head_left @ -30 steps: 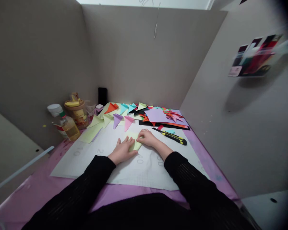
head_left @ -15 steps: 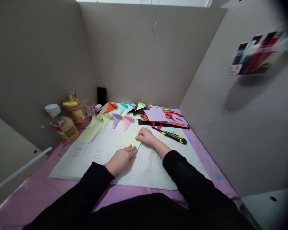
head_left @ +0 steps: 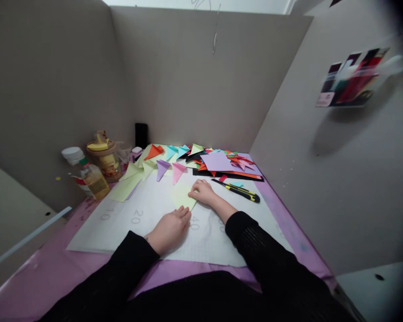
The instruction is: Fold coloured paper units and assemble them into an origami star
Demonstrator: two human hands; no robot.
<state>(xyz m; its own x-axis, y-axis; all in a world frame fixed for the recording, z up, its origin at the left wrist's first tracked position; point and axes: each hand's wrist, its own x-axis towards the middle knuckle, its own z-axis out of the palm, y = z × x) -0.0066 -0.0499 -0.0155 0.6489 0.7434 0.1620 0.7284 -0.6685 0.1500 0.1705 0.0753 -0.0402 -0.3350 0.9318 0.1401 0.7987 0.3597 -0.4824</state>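
Note:
A pale yellow-green sheet of paper (head_left: 182, 197) lies folded on the white mat (head_left: 121, 232) in front of me. My left hand (head_left: 172, 227) rests flat, its fingers stretched out and the tips at the paper's lower corner. At the right edge of the sheet, my right hand (head_left: 202, 192) has its fingers bent together and pinches the paper. That hand covers part of the sheet's right side. Beyond it stand folded paper pieces, among them a purple one (head_left: 162, 169) and a pink one (head_left: 178, 172).
A yellow-and-black utility knife (head_left: 238, 191) lies right of my right hand. Behind it is a pile of coloured paper with a lilac sheet (head_left: 216, 161) on top. Bottles (head_left: 96, 181) and a brown-lidded jar (head_left: 107, 163) stand at the left. Grey partitions (head_left: 201, 80) enclose the table.
My left hand has slid slightly down and back toward me, showing more of the paper's lower corner. My right hand keeps its pinch at the edge. The view has shifted slightly.

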